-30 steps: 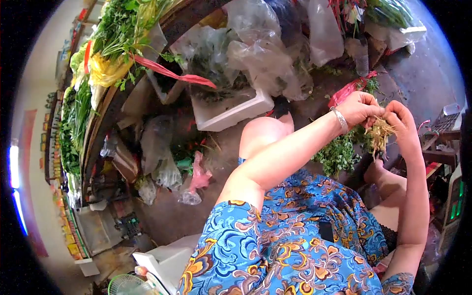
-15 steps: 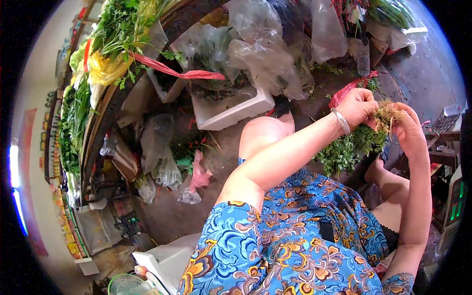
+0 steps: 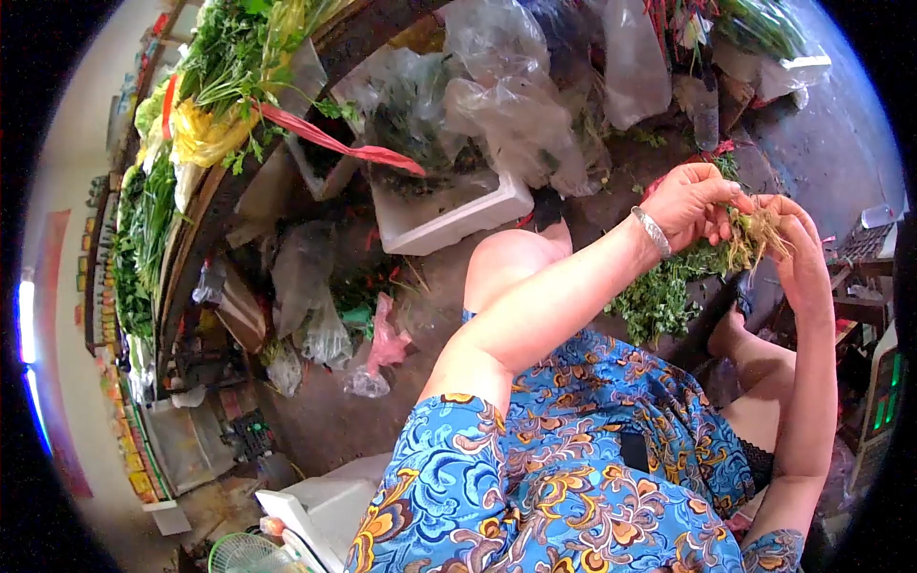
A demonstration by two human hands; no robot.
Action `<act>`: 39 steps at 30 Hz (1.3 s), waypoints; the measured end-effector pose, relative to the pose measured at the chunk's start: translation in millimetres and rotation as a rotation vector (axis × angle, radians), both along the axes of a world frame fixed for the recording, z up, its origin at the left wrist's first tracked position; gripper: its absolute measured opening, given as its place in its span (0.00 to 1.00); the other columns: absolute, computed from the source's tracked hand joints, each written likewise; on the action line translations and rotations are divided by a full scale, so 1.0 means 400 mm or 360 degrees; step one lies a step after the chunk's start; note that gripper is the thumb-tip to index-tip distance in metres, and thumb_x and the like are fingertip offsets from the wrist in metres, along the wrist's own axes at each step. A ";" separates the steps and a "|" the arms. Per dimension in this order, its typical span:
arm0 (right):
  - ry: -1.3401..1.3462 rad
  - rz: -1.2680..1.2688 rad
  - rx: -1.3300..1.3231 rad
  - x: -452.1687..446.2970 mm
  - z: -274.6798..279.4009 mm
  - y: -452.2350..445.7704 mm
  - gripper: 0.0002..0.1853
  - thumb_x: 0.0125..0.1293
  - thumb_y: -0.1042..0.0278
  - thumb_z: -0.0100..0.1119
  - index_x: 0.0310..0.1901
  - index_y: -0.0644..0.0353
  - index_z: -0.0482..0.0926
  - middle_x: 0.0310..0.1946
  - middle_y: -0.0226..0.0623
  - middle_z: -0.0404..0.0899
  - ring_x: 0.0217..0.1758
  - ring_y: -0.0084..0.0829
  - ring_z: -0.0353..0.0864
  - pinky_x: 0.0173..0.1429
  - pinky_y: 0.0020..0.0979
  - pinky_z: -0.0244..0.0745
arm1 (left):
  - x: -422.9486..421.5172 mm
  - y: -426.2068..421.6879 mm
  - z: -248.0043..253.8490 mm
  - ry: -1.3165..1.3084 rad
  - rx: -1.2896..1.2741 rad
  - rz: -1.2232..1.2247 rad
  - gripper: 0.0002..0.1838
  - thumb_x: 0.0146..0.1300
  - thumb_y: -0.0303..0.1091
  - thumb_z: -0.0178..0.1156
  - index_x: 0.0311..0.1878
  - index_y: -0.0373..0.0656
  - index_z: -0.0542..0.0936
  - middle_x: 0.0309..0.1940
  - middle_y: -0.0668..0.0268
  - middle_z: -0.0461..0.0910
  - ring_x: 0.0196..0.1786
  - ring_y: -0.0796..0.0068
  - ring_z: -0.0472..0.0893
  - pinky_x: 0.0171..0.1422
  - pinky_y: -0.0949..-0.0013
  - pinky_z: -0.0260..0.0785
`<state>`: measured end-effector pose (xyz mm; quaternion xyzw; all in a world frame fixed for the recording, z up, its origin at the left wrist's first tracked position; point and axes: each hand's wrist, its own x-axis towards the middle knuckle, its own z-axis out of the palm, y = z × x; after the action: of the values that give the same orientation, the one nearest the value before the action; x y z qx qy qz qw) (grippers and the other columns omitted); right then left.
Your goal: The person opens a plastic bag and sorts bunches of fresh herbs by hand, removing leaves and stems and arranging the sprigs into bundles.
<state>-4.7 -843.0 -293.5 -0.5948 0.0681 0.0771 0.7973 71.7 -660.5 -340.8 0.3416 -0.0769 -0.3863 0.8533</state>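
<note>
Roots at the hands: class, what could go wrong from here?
1. The tangled roots have loose strands, so bits might drop.
2. The left hand and right hand are close together at the roots; an uneven pull could tear them.
3. The leafy greens lie near a foot and might get stepped on.

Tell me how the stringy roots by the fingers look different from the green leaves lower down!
Colour: the stringy roots are mostly straw-brown, while the leaves are green.
Shape: the roots are thin and straggly, but the leaves are small and bushy.
Place: the roots are between the left hand and right hand; the leaves show below the left hand.
Both are plant parts.
</note>
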 end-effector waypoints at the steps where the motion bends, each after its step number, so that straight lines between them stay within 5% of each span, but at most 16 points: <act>1: 0.0053 -0.0012 -0.0013 0.000 0.002 0.002 0.06 0.65 0.70 0.48 0.31 0.60 0.70 0.42 0.33 0.76 0.40 0.22 0.74 0.47 0.26 0.71 | 0.001 -0.001 -0.006 -0.0003 0.0000 -0.0001 0.09 0.63 0.33 0.60 0.29 0.40 0.74 0.28 0.59 0.83 0.18 0.74 0.79 0.16 0.75 0.72; 4: 0.0080 0.0210 0.0046 0.005 -0.024 -0.019 0.07 0.66 0.68 0.49 0.37 0.61 0.75 0.46 0.35 0.78 0.42 0.24 0.77 0.49 0.27 0.73 | 0.000 -0.002 -0.014 0.0055 0.0025 -0.0086 0.07 0.62 0.31 0.62 0.31 0.39 0.76 0.26 0.61 0.82 0.18 0.74 0.80 0.17 0.74 0.72; 7: 0.0099 -0.0031 0.0149 -0.003 -0.052 -0.025 0.13 0.68 0.63 0.53 0.48 0.62 0.77 0.49 0.37 0.78 0.48 0.27 0.79 0.54 0.30 0.75 | -0.011 -0.006 -0.014 0.0056 0.0160 -0.0145 0.08 0.57 0.27 0.66 0.37 0.35 0.78 0.25 0.62 0.81 0.19 0.75 0.80 0.17 0.74 0.73; 17: 0.0098 0.0129 0.0152 0.004 -0.051 0.003 0.07 0.64 0.65 0.60 0.34 0.59 0.76 0.41 0.31 0.79 0.39 0.22 0.78 0.43 0.24 0.75 | -0.026 -0.021 -0.007 -0.0107 0.0418 -0.0241 0.07 0.53 0.22 0.63 0.35 0.32 0.79 0.26 0.59 0.81 0.20 0.72 0.80 0.19 0.69 0.78; 27: 0.0170 0.0108 -0.0284 0.023 -0.036 0.030 0.09 0.67 0.65 0.57 0.43 0.62 0.77 0.32 0.28 0.80 0.33 0.18 0.78 0.37 0.20 0.73 | -0.029 -0.008 -0.017 -0.0043 0.0356 -0.0083 0.06 0.56 0.22 0.62 0.35 0.35 0.74 0.24 0.59 0.79 0.18 0.70 0.80 0.16 0.67 0.76; 34: 0.0085 0.0334 -0.0697 0.037 -0.087 -0.006 0.07 0.69 0.65 0.55 0.38 0.59 0.75 0.31 0.24 0.76 0.33 0.15 0.73 0.36 0.18 0.68 | -0.023 0.008 -0.013 -0.0065 0.0342 -0.0078 0.07 0.57 0.22 0.62 0.35 0.35 0.73 0.25 0.57 0.79 0.19 0.69 0.80 0.17 0.67 0.76; 39: 0.0064 0.0273 -0.0397 0.030 -0.056 0.019 0.05 0.69 0.68 0.54 0.38 0.58 0.74 0.31 0.22 0.73 0.34 0.14 0.70 0.37 0.17 0.66 | -0.014 0.019 -0.022 0.0011 0.0298 -0.0091 0.06 0.56 0.22 0.63 0.33 0.34 0.75 0.25 0.58 0.80 0.21 0.69 0.81 0.19 0.68 0.77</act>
<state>7.2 -835.2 -316.1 -0.6911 0.0420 0.1478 0.7062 65.9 -652.9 -349.7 0.4162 -0.0473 -0.4171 0.8066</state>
